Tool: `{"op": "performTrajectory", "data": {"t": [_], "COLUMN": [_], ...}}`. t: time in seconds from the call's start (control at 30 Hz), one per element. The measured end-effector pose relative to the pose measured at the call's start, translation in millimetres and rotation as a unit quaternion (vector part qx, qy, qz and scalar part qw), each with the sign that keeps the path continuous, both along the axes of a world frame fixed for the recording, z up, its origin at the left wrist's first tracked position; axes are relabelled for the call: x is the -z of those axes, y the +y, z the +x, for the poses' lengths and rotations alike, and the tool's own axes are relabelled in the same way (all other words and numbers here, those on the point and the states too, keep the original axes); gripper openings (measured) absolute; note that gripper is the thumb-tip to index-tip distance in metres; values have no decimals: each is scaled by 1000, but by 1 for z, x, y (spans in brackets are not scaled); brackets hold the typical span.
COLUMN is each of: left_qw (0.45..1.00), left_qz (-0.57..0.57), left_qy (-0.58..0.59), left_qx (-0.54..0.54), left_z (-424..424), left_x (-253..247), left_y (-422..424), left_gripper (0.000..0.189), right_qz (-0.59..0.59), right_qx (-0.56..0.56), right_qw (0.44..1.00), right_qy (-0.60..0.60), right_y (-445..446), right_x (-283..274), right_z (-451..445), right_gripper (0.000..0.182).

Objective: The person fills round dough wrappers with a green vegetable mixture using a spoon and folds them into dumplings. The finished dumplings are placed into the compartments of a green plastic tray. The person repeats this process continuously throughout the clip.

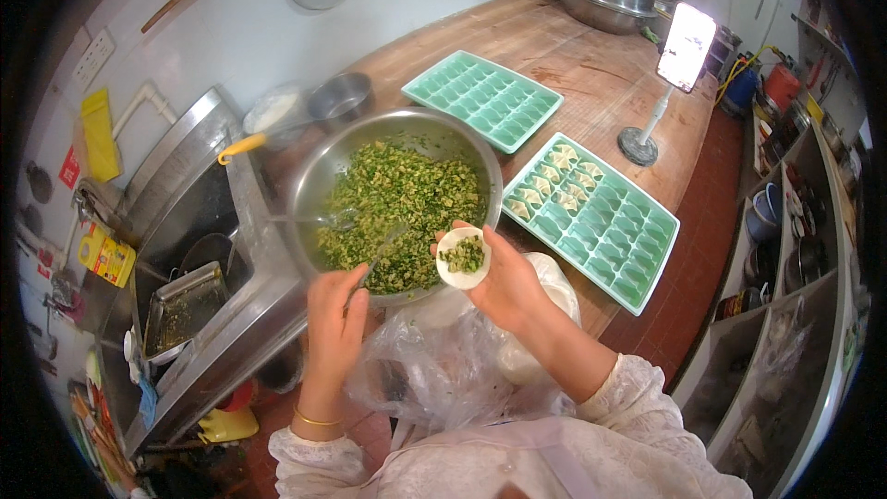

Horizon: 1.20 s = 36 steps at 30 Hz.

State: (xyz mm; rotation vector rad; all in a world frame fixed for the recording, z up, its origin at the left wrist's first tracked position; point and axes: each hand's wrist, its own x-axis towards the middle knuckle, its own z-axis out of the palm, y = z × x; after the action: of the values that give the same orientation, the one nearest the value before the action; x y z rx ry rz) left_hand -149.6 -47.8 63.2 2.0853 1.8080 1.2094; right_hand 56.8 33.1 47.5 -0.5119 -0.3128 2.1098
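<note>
My right hand (508,282) holds a round dough wrapper (463,278) on its palm and fingers, with a small heap of green filling (466,255) at its middle. In my left hand (337,308) is the handle of a thin metal utensil (378,256), its tip over the filling. The wide steel bowl (493,184) of chopped green and yellow filling stands before me; a second metal spoon (332,220) lies in it. To its right, a green compartment tray (627,247) carries several folded dumplings (568,195) at its near left part. Behind lies another green tray (483,98) without dumplings.
A phone (686,47) on a stand is on the wooden table (589,76). Clear plastic bags (443,367) lie close before me. At left is a steel sink (187,208) with a metal pan (186,312). Behind the bowl, a smaller metal bowl (339,98) stands. Shelves (755,353) line the right.
</note>
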Motion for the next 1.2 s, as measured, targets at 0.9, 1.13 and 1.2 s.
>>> {"op": "performTrajectory", "data": {"t": [0.9, 1.13, 1.2], "left_qw": [961, 956, 951], "left_qz": [180, 210, 215], "left_qy": [185, 160, 166], "left_qx": [101, 127, 148], "left_z": [50, 44, 44], "left_x": [16, 23, 22], "left_y": [-24, -26, -25], "left_gripper": [23, 26, 27], "right_qz": [36, 24, 29], "right_qx": [-82, -84, -88], "right_qw": [996, 996, 996], "right_qy": [5, 11, 1], "right_y": [-56, -59, -59], "right_x": [2, 1, 3], "right_z": [4, 3, 3], "right_gripper": [40, 38, 37]}}
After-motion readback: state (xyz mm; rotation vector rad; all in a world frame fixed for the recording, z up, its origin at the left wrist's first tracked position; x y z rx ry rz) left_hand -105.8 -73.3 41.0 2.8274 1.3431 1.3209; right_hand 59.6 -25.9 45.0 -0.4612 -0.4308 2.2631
